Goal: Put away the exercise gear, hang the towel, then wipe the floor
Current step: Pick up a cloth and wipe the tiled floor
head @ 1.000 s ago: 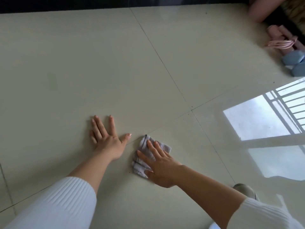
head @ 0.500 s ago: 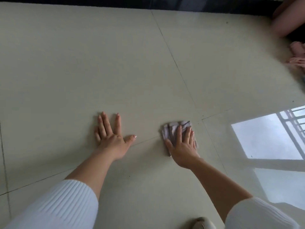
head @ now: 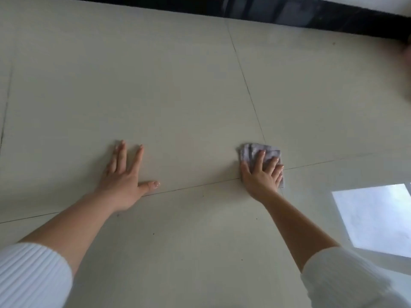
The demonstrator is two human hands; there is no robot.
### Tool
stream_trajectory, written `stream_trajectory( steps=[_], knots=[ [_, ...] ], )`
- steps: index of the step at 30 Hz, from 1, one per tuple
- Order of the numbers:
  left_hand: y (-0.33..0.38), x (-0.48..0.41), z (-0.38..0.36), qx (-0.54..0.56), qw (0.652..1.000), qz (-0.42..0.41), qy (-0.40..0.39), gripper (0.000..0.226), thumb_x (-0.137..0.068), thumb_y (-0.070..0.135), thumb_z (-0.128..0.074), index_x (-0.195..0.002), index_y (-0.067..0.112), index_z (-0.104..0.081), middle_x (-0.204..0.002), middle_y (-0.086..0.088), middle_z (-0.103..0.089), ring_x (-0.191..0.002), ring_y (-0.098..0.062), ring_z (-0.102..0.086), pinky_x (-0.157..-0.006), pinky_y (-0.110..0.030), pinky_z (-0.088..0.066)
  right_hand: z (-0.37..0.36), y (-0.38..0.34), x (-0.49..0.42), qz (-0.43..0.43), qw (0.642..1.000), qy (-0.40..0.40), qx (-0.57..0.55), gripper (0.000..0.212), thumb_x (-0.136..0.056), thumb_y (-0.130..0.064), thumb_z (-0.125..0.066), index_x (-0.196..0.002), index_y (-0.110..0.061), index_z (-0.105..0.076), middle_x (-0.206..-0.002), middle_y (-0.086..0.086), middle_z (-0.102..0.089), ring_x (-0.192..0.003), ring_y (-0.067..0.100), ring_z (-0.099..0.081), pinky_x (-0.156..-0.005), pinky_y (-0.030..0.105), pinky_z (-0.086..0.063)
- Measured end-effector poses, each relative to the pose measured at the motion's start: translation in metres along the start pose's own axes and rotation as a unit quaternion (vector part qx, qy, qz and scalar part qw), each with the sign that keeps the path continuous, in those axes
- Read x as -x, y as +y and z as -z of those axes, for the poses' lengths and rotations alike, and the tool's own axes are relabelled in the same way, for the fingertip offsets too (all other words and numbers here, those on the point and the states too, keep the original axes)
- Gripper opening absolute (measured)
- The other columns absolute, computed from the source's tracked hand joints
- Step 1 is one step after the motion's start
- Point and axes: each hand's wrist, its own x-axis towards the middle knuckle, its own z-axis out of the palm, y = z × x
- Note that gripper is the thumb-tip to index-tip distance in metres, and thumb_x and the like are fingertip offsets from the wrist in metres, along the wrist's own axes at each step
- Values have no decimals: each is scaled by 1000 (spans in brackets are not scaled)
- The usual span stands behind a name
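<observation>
A small folded grey cloth (head: 253, 151) lies on the pale tiled floor (head: 178, 85), right where tile joints cross. My right hand (head: 261, 172) presses flat on the cloth with straight, spread fingers and covers its near half. My left hand (head: 125, 176) rests flat on the bare floor to the left, fingers straight and thumb out, about a forearm's length from the cloth. Both arms wear white ribbed sleeves pushed up the forearm.
A dark baseboard strip (head: 311, 16) runs along the far edge of the floor. A bright window reflection (head: 375, 216) shines on the tiles at the right. A blurred skin-toned shape (head: 405, 70) sits at the right edge.
My right hand has slid the cloth to the right and away from my left hand, onto the tile joint crossing. My left hand has stayed planted. The pink and blue gear has left the view.
</observation>
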Motion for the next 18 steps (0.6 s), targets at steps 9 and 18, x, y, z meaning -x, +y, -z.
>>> stream_trajectory(
  steps=[9,18],
  knots=[
    [-10,8,-8,25,995,21,99,120,-55,92,-27,-149,28,8,-156,-5,21,-144,-21,18,-116,-45,-1,-62,-9,121,348,932,-40,94,53,-100,-52,-13,-148,-42,6,-158,19,10,-144,40,13,-120,50,-2],
    [-14,4,-9,55,989,71,119,137,-40,95,-32,-147,25,18,-153,-9,29,-140,-19,30,-115,-42,8,2,-45,-48,168,983,14,72,57,-99,-52,-15,-149,-41,12,-158,13,20,-146,31,18,-118,43,9]
  ],
)
